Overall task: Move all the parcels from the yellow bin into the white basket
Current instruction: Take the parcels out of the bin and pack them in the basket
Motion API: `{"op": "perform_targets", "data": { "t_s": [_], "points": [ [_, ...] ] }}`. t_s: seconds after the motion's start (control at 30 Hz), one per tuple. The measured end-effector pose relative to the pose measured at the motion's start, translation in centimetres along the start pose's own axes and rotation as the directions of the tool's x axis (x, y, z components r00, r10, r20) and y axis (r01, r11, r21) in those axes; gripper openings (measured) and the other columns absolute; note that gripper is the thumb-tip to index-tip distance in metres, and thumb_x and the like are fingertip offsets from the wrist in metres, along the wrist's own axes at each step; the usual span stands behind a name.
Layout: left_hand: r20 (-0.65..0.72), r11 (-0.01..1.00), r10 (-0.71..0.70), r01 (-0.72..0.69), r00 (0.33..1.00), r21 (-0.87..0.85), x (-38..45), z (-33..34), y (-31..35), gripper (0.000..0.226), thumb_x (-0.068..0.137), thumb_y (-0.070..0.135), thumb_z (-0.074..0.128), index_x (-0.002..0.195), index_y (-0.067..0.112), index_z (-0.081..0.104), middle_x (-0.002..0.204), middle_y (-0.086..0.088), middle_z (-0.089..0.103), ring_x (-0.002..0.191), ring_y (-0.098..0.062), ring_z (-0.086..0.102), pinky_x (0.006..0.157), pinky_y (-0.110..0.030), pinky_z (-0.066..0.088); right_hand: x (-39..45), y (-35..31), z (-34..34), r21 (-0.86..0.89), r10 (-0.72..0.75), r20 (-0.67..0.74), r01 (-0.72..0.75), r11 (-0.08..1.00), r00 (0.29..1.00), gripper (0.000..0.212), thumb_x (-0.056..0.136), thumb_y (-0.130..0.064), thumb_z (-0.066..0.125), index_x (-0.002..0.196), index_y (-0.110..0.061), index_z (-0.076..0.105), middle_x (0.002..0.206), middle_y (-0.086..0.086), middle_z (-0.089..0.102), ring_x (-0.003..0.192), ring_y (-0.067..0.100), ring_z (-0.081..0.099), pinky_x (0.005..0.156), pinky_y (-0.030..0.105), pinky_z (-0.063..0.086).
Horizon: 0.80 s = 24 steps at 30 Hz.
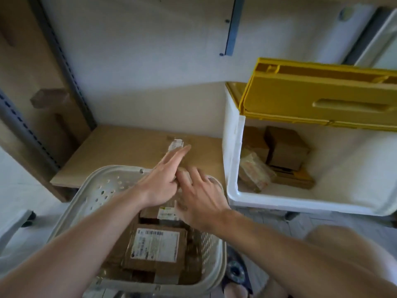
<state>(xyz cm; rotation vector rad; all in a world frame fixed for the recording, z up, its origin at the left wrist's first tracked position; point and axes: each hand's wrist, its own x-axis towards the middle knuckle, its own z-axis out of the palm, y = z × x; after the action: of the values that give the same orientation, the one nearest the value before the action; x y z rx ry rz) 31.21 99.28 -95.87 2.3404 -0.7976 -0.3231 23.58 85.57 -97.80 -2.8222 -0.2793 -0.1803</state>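
Both forearms reach up from the bottom of the frame over the white basket (92, 196), which holds labelled parcels (154, 248). Left hand (163, 179) and right hand (197, 201) meet at centre, fingers straight and spread; whether they hold a small parcel is unclear. More cardboard boxes (285, 151) remain in the yellow-lidded bin (234, 168) at right. Risk: a loosely released parcel could catch the basket's far rim and land on the shelf board (120, 145).

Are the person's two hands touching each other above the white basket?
Cannot tell. In the head view the left hand and right hand overlap near the fingers over the white basket, but motion blur hides whether they meet.
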Motion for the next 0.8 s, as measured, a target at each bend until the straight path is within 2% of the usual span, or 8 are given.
{"op": "perform_targets", "data": {
  "t_s": [0.13,0.23,0.43,0.57,0.63,0.7,0.73,0.8],
  "points": [
    [-0.152,0.986,0.156,-0.164,0.976,-0.042,0.5,-1.0,3.5,0.067,0.106,0.016,0.052,0.162,0.034,0.019,0.168,0.015,0.021,0.152,0.001,0.018,0.123,-0.026,0.020,-2.8,2.0,-5.1,-0.006,-0.085,-0.179,0.085,0.996,0.980,0.064,0.087,-0.044,0.056,0.143,-0.025,0.032,0.143,0.003,0.045,0.120,0.024,0.054,0.078,0.035,0.058],
    [-0.170,0.973,0.211,-0.223,0.962,-0.055,0.8,-0.9,5.5,0.064,0.107,0.025,0.053,0.162,0.031,0.020,0.167,0.012,0.024,0.153,-0.004,0.020,0.123,-0.032,0.023,-5.0,4.1,-7.4,-0.029,-0.138,-0.301,0.136,0.990,0.944,0.059,0.086,-0.039,0.058,0.140,-0.020,0.045,0.136,0.004,0.052,0.118,0.024,0.057,0.078,0.034,0.055],
    [-0.122,0.966,0.140,-0.162,0.983,-0.202,2.9,0.7,9.2,0.070,0.101,0.045,0.058,0.160,0.035,0.023,0.167,0.017,0.024,0.155,-0.004,0.018,0.127,-0.052,0.022,-6.7,11.1,-10.7,0.067,0.113,-0.448,-0.093,0.993,0.887,0.052,0.083,-0.033,0.067,0.131,-0.019,0.055,0.125,0.001,0.055,0.109,0.022,0.059,0.077,0.042,0.057],
    [-0.134,0.913,0.094,-0.139,0.987,-0.383,5.0,1.4,11.7,0.063,0.098,0.040,0.065,0.153,0.033,0.035,0.154,0.017,0.047,0.144,-0.002,0.041,0.122,-0.043,0.033,-6.8,14.6,-11.8,0.140,0.234,-0.502,-0.189,0.972,0.833,0.046,0.084,-0.036,0.063,0.127,-0.020,0.056,0.122,-0.001,0.057,0.107,0.021,0.060,0.078,0.039,0.055],
    [-0.187,0.892,0.033,-0.113,0.982,-0.438,6.3,1.3,12.9,0.056,0.097,0.024,0.067,0.147,0.033,0.043,0.135,0.013,0.062,0.123,-0.003,0.058,0.105,-0.030,0.045,-6.3,15.9,-11.6,0.148,0.272,-0.512,-0.228,0.962,0.815,0.040,0.086,-0.027,0.068,0.124,-0.018,0.059,0.118,0.000,0.058,0.104,0.020,0.060,0.075,0.034,0.052],
    [-0.201,0.858,-0.079,-0.035,0.976,-0.512,7.3,1.7,13.9,0.035,0.095,0.010,0.061,0.126,0.027,0.055,0.101,0.004,0.071,0.084,-0.004,0.062,0.073,-0.018,0.047,-5.0,17.8,-10.9,0.153,0.337,-0.487,-0.301,0.941,0.806,0.035,0.087,-0.025,0.070,0.120,-0.017,0.060,0.114,0.002,0.059,0.099,0.022,0.059,0.072,0.031,0.047],
    [-0.195,0.851,-0.128,0.007,0.972,-0.525,7.7,2.1,14.3,0.019,0.093,0.004,0.055,0.105,0.019,0.057,0.076,0.002,0.066,0.062,-0.003,0.054,0.058,-0.015,0.041,-4.2,19.1,-10.4,0.147,0.380,-0.459,-0.353,0.924,0.803,0.034,0.088,-0.026,0.069,0.119,-0.018,0.060,0.114,0.003,0.058,0.098,0.024,0.059,0.072,0.032,0.046],
    [-0.204,0.848,-0.199,0.064,0.959,-0.526,8.3,3.0,14.8,0.031,0.091,-0.004,0.044,0.072,0.020,0.039,0.047,0.009,0.035,0.037,-0.005,0.030,0.039,-0.015,0.026,-2.8,21.9,-9.5,0.113,0.464,-0.401,-0.460,0.880,0.790,0.035,0.086,-0.031,0.069,0.117,-0.019,0.059,0.119,0.008,0.055,0.103,0.031,0.056,0.077,0.039,0.049]
  ]
}}
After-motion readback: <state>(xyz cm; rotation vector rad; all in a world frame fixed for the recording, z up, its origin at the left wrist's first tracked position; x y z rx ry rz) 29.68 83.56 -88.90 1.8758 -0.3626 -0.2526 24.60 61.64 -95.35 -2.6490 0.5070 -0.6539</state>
